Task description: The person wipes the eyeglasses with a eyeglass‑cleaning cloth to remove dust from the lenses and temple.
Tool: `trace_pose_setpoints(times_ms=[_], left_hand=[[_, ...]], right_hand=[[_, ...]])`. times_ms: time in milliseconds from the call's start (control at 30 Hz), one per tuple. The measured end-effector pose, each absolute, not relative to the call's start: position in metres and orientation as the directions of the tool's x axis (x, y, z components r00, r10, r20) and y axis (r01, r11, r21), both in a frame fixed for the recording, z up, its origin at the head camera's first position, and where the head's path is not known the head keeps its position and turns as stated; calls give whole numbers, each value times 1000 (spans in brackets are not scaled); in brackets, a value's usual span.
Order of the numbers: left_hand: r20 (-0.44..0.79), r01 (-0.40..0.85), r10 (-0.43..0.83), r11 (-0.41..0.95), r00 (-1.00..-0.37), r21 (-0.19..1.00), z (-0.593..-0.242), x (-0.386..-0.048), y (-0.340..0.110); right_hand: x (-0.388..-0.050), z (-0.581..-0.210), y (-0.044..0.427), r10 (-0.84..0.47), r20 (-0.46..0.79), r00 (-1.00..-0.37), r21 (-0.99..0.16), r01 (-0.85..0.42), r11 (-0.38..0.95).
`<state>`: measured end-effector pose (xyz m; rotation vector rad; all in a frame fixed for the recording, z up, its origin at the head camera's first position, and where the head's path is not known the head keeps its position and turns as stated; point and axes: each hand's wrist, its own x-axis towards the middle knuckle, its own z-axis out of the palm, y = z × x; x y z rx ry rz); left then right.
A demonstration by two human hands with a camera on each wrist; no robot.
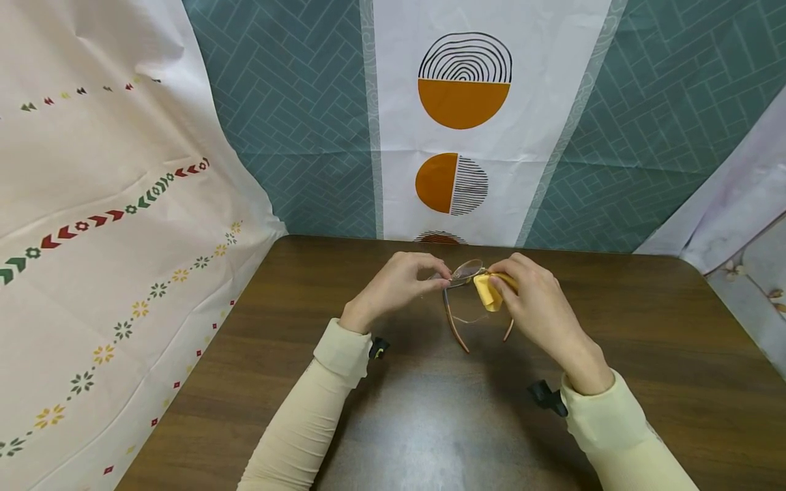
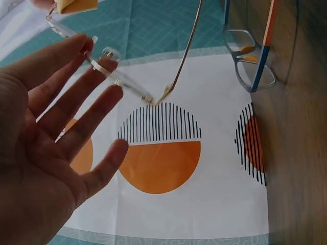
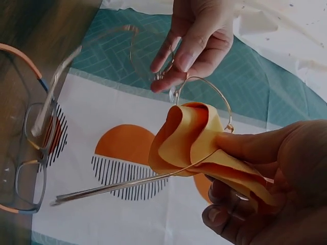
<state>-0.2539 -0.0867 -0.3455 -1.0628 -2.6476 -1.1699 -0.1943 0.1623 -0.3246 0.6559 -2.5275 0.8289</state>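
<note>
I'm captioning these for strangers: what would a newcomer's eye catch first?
Probably the bright yellow cloth, held by the right hand against thin-rimmed glasses that the left hand pinches. Next, perhaps, the blue-and-orange glasses on the brown table, then the big half-orange circles on the hanging behind.

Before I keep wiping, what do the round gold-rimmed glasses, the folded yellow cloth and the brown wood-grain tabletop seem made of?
Round gold-rimmed glasses: probably polished metal, judging by the slender, gleaming wire rim; the clear lens could be glass or plastic.
Folded yellow cloth: soft matte fabric, perhaps microfibre, given its smooth, rounded folds.
Brown wood-grain tabletop: wood or laminate, satin, with streaky grain and glare.
</note>
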Motion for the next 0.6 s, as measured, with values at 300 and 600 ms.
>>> trace_pose_setpoints(times_ms=[300, 600], left_hand=[[256, 569, 571, 479, -780, 669, -345, -251, -85], [228, 532, 551, 487, -802, 692, -346, -249, -82]], right_hand=[[-199, -328, 164, -286, 495, -821, -448, -523, 725], [-203, -335, 162, -218, 532, -818, -501, -512, 698]])
